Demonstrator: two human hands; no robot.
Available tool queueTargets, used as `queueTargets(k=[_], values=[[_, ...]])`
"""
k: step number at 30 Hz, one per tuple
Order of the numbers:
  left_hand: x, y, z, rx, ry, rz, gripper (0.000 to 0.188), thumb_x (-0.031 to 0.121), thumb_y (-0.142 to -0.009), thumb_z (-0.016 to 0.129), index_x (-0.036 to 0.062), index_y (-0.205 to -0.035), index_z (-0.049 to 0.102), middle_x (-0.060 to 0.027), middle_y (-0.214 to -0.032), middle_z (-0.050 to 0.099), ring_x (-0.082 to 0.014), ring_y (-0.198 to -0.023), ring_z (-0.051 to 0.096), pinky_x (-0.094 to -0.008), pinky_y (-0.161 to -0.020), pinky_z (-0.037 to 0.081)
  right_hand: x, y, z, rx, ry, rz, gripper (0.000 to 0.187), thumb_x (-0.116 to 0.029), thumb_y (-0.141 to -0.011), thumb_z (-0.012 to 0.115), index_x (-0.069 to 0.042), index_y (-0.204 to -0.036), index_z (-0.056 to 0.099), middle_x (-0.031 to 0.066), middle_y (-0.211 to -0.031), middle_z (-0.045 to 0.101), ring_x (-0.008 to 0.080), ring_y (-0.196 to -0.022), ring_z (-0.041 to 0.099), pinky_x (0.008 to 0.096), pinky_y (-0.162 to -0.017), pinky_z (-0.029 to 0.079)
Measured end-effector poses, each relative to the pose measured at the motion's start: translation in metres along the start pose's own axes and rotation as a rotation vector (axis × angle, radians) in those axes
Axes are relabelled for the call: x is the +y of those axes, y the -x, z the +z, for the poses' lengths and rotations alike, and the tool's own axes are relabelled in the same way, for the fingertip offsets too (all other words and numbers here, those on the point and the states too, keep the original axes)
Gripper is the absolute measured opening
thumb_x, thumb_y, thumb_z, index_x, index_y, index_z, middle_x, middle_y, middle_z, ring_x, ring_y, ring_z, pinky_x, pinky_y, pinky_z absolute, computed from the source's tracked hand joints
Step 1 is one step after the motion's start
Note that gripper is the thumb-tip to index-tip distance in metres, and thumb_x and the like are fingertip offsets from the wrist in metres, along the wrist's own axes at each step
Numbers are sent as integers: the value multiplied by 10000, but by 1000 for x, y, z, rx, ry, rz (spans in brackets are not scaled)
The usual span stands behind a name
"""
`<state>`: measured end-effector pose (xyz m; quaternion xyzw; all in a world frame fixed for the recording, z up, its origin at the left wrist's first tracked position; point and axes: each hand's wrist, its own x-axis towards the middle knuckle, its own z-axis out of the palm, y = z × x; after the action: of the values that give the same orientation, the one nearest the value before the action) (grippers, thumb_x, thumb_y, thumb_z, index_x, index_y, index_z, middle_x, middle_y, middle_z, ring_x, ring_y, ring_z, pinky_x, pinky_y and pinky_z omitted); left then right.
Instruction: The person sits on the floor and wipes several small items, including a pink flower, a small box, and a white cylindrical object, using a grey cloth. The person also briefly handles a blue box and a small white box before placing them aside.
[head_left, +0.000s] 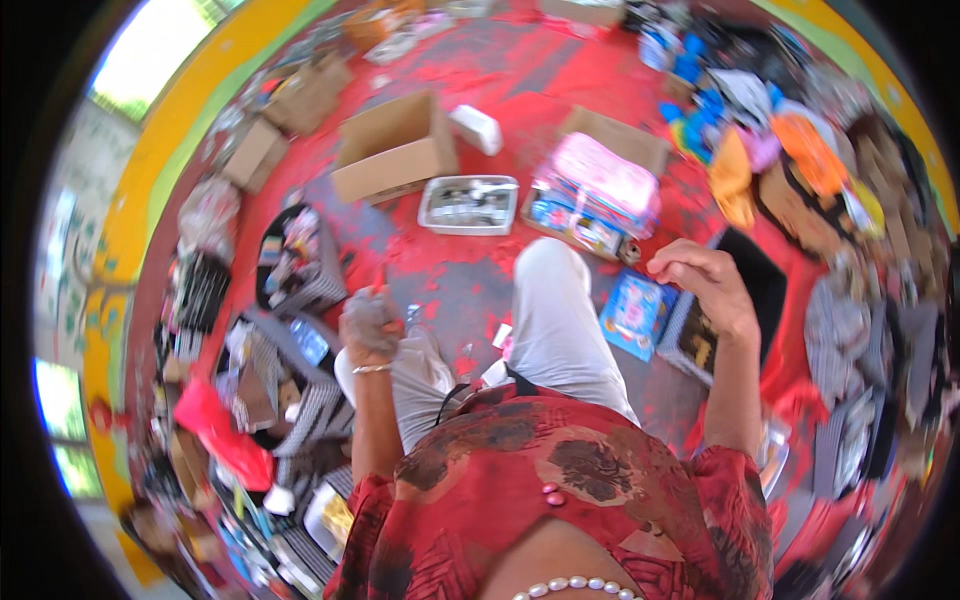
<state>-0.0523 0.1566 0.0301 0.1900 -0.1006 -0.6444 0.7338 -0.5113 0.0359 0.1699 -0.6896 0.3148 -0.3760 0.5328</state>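
A worn red floor (pixel 480 80) with grey bare patches fills the view, crowded at its edges with heaps of goods. The person sits on it in a red and brown patterned blouse (pixel 560 490) and pale grey trousers (pixel 550 320), one knee raised toward the middle of the picture. Beyond the knee lies an open cardboard box (pixel 395 150), and further right a flattened brown carton (pixel 620 135). Just in front of the knee, a pink zipped case (pixel 605 180) rests on a stack of colourful packets, and beside it to the left stands a shallow grey tray (pixel 470 205) holding small dark items. A black flat box (pixel 745 300) lies under the raised right arm, with a blue picture packet (pixel 635 315) just beside it. At the left, striped black-and-white bags (pixel 300 400) and a red plastic bag (pixel 225 435) are piled near the left arm. The left hand (pixel 370 325), a thin bangle at its wrist, is curled closed above the left thigh; whether it grips anything I cannot tell, as it is blurred. The right hand (pixel 705 280) hovers over the black flat box and blue picture packet, fingers bent inward and pressed together, fingertips close to the thumb, nothing visible between them.
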Motion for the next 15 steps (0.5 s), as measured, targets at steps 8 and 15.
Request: queueTargets(k=[8, 15], values=[[-19, 43, -14, 218, 134, -58, 512, 463, -778, 435, 88, -1118, 508, -142, -1043, 563, -289, -784, 583, -303, -487, 476, -178, -40, 99, -603, 87, -942, 190, -168, -788, 550, 5, -816, 623, 105, -801, 616, 231, -713, 580, 309, -628, 453], [-2, 75, -3, 250, 153, 15, 467, 422, -819, 376, 75, -1091, 531, -159, -1011, 566, -307, -829, 561, -290, -464, 454, -184, -31, 128, -645, -134, -1203, 180, -164, -779, 560, 2, -811, 622, 101, -789, 614, 223, -694, 575, 301, -612, 446]])
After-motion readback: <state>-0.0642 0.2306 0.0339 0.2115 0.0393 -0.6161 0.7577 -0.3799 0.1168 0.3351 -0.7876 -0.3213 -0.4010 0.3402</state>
